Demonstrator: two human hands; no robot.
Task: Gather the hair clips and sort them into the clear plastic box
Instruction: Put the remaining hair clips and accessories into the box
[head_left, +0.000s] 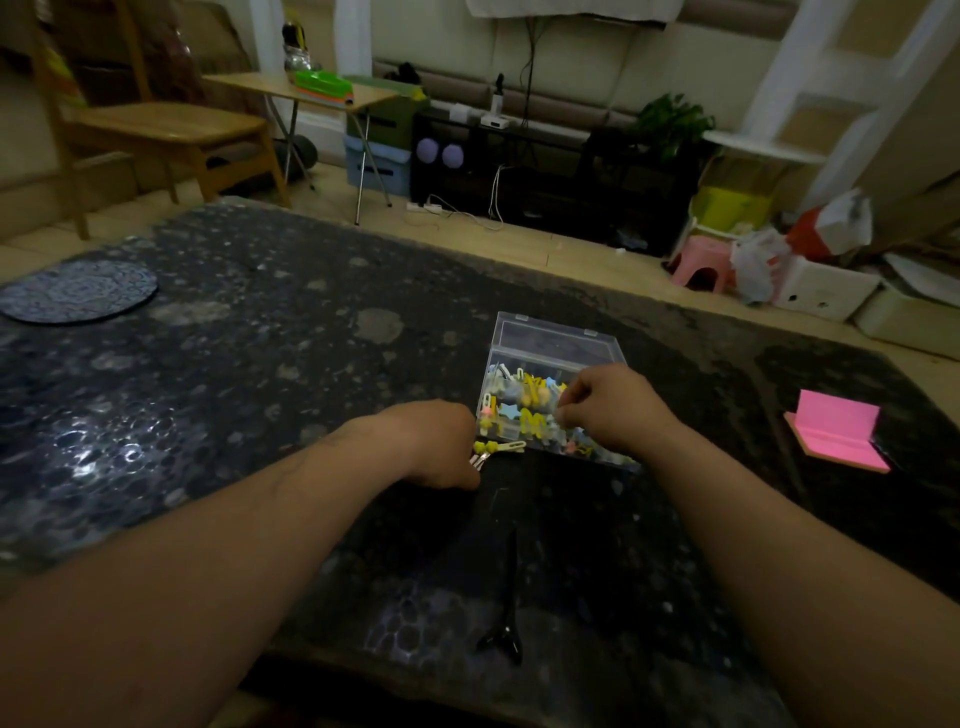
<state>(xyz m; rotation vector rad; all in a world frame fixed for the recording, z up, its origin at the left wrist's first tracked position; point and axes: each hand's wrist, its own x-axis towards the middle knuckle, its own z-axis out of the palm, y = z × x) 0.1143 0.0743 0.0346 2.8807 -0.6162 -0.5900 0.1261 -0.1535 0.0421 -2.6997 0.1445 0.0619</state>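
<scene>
I see the dark mottled table (260, 364) bearing the clear plastic box (550, 364), lid up, already crowded with yellow, blue and pink clips. My right hand (613, 405) hovers over the box's near half, fingertips pinched; on what, I cannot tell. My left hand (441, 441), just left of the box, is curled on a silvery clip (480, 460). A yellow clip (501, 447) lies against the box's front. These look light, stiff and slippery; I'd pinch them across the middle.

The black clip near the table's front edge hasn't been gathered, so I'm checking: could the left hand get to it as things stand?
Probably yes. The black clip lies alone on the table between the forearms, nothing over it; the left hand would only pull back from the yellow clip.
</scene>
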